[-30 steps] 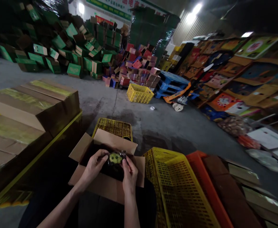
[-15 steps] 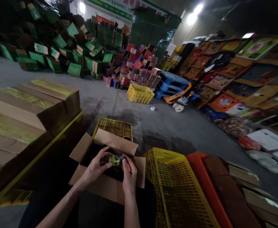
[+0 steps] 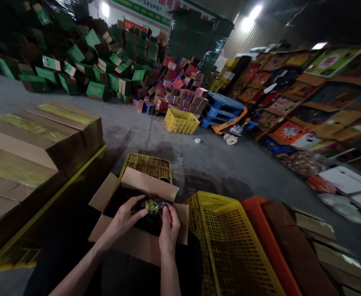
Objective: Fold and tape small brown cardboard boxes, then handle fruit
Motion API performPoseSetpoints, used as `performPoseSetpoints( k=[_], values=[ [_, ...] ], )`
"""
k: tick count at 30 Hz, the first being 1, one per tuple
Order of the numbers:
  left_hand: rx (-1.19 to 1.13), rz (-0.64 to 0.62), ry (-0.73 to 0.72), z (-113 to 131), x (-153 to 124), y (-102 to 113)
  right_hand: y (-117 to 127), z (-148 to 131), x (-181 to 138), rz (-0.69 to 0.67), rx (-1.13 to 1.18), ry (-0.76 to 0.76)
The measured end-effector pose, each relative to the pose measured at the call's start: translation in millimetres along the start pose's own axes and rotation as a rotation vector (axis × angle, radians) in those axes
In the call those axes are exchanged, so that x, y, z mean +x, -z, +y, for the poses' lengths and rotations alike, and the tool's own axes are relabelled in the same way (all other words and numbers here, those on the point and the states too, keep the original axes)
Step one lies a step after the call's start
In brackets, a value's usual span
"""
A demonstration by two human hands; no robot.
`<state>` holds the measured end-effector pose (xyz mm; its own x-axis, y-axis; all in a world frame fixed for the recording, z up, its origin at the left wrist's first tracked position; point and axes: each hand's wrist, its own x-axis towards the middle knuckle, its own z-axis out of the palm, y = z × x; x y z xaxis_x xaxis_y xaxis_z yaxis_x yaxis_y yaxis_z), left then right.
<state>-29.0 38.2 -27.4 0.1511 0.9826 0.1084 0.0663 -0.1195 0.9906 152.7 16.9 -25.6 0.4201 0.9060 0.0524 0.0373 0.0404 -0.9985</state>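
Note:
Both hands hold a small glossy dark item with a yellow-green label or patch [image 3: 152,206], long in shape and lying crosswise; its exact kind is unclear. My left hand [image 3: 127,216] is closed on its left end, thumb in front and fingers behind. At the other end, my right hand [image 3: 169,224] pinches it with thumb and fingertips. Just below is an open cardboard box [image 3: 148,183] with its flaps spread, resting at my lap. The inside of the box is dark, so its contents cannot be made out.
Taped cartons [image 3: 41,135] stand to my left in a yellow-edged crate. A yellow crate [image 3: 226,230] and an orange crate [image 3: 268,230] sit at right. Ahead are an upturned yellow crate [image 3: 148,162], another yellow crate [image 3: 182,122], a pallet jack [image 3: 231,125] and heaps of green boxes [image 3: 95,90].
My hands and the dark item have shifted slightly right, the item now lying a bit flatter. The view has moved a little; the box stays in place.

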Motion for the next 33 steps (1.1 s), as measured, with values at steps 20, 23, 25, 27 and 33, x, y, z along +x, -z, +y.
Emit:
performPoseSetpoints(
  k=[20,23,25,27,33],
  values=[
    [-0.038,0.089,-0.05,9.8,-0.5,5.6,-6.2,-6.9,-0.4,-0.104,0.009,0.159],
    [-0.05,0.106,-0.051,10.3,-2.9,7.5,-6.7,-2.4,2.5,-0.106,0.02,0.051],
    [-0.059,0.115,-0.049,11.5,-4.1,8.6,-7.2,-0.3,4.8,-0.168,0.024,0.0],
    [-0.081,0.124,-0.044,14.3,-4.5,9.0,-7.8,0.7,6.5,-0.229,0.025,-0.005],
    [-0.282,0.08,0.039,24.0,-0.7,5.6,-7.2,2.1,4.7,-0.159,0.058,0.039]
  ],
)
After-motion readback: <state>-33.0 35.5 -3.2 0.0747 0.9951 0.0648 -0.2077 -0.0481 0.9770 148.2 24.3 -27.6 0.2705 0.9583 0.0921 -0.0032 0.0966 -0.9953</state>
